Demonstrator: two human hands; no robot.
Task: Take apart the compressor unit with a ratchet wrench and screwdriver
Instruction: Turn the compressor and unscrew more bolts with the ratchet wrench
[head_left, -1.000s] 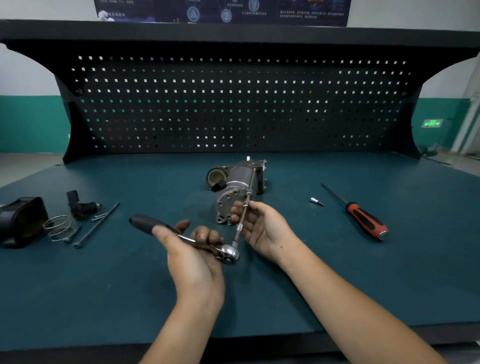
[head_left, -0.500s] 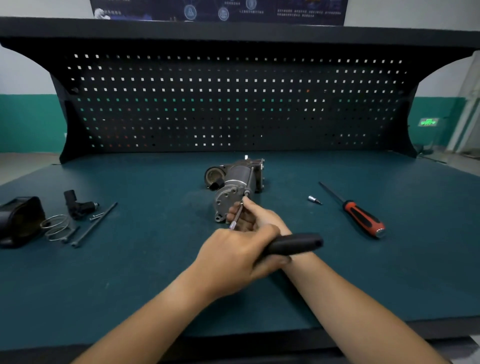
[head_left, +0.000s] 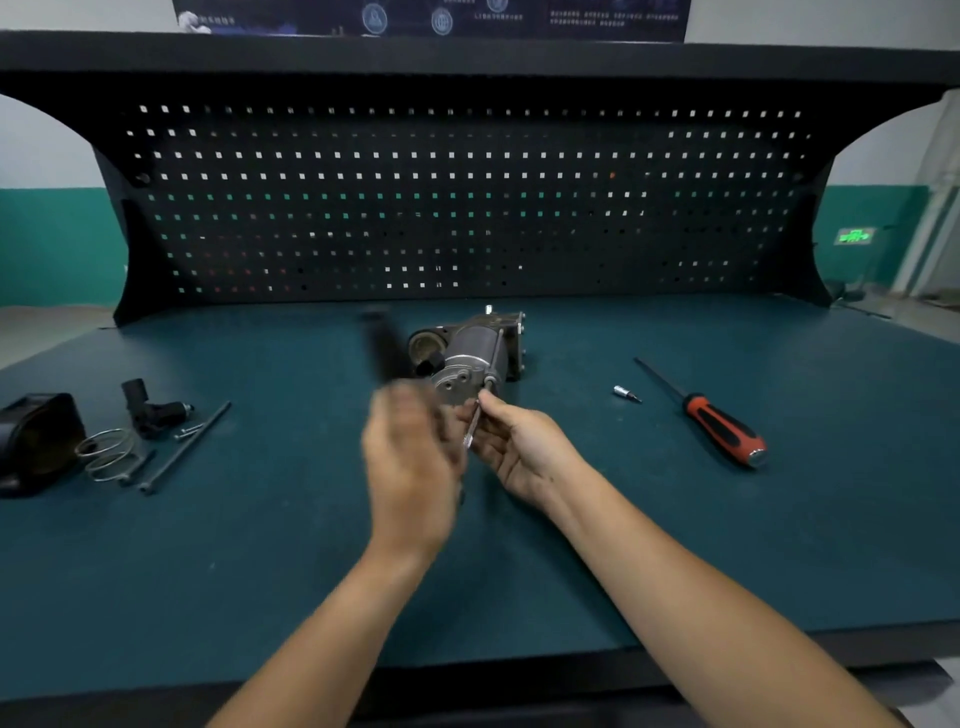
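Ratchet wrench (head_left: 382, 343) swung left, seemingly gripped by blurred left hand (head_left: 413, 467); right hand (head_left: 524, 452) pinches its shaft (head_left: 470, 427).

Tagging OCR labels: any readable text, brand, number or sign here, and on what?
Banner: white text and round logos, too blurred to read.
Green sign: lit characters, too blurred to read.
No marking shows on compressor, screwdriver or ratchet.
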